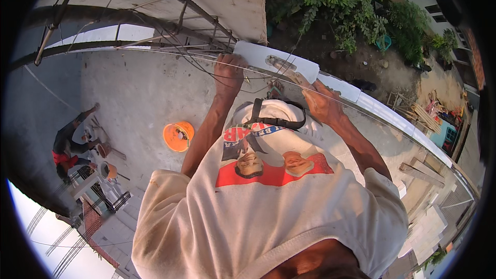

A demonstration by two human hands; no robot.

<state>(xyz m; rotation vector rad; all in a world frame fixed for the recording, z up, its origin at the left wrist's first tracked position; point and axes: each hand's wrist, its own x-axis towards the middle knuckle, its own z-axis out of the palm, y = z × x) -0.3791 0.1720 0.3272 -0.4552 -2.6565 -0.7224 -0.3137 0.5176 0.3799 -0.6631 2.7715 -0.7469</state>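
A long white building block [248, 54] lies along the slab's edge in front of me. My left hand [230, 74] is closed at its left end, knuckles up, fingertips hidden. My right hand [323, 102] bends round its right end. A narrow, dusty grey-brown piece [280, 64] shows against the block and points toward my right hand; I cannot make out its kind. A taut pale string [289, 81] runs past both hands. Further white blocks [343, 89] continue the row to the right. Below the block, a sandaled foot [276, 89] shows.
An orange bucket [178, 136] stands on the concrete floor at left. Farther left, another person [72, 144] bends beside more buckets [107, 170]. Metal trusswork [181, 15] and loose wires hang at upper left. Beyond the row, the ground drops to a yard with trees [330, 0]. Planks [421, 172] lie at right.
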